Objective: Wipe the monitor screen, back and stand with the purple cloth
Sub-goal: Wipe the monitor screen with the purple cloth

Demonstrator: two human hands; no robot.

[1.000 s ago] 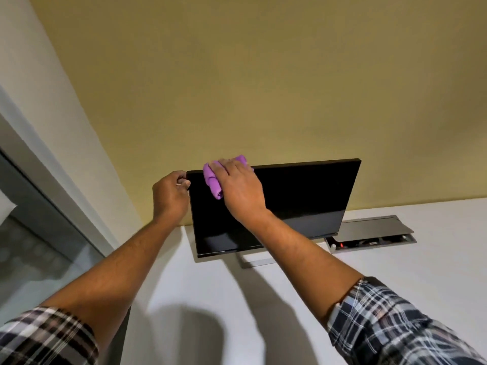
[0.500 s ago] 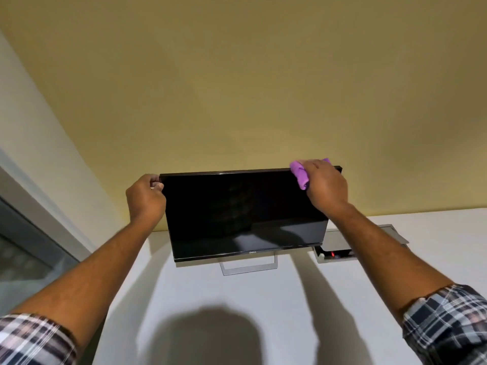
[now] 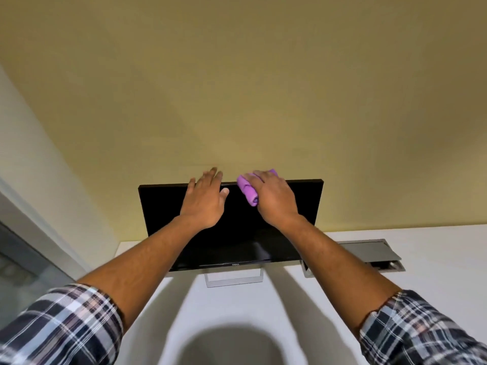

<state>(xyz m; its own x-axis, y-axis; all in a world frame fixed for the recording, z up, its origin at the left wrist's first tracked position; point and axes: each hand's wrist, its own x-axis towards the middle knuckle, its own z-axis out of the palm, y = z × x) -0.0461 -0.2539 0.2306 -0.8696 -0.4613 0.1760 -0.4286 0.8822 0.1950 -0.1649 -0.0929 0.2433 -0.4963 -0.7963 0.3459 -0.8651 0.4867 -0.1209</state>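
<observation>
Two bare hands at work. White desk: carries a thin black flat-panel monitor on a slim silver frame stand, likely light, tippy, scratch-prone. Left hand: grip released, fingers straight over the top edge, steadying. Right hand: grip clenched round a soft rolled purple cloth, pressed at the upper screen; best held bunched.

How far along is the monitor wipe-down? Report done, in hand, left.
Done: cannot tell; the screen shows no wiped marks. In hand: right hand presses the purple cloth at the monitor's top edge while the left hand rests flat beside it. Left: likely the hidden back, and the stand, which is untouched.
</observation>
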